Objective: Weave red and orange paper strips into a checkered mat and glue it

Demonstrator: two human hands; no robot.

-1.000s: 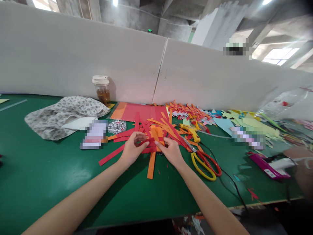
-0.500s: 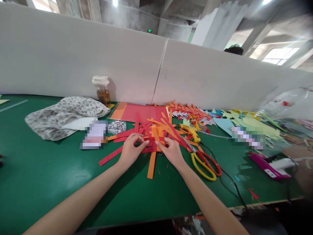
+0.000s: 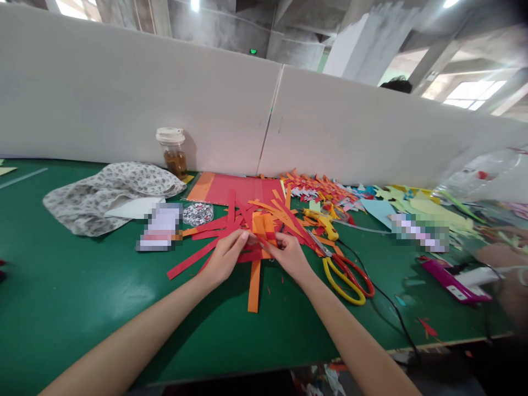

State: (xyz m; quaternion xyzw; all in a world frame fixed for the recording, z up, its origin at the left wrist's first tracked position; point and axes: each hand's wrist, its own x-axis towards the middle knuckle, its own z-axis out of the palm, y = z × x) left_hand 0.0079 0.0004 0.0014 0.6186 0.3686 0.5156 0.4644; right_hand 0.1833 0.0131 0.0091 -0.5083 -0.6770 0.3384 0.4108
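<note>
Right grip (image 3: 291, 255) pinches crossed strips (image 3: 262, 224); red, orange.

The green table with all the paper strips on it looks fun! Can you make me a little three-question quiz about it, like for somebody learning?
1. Pick one. What colours are the handles of the scissors?
a) both black
b) one yellow, one red
c) both blue

2. True or false? The lidded cup stands upright near the white partition.

3. Fill in the gap. The crossing paper strips between the left hand and the right hand are red and ____.

Key: 1 b; 2 true; 3 orange.
</note>
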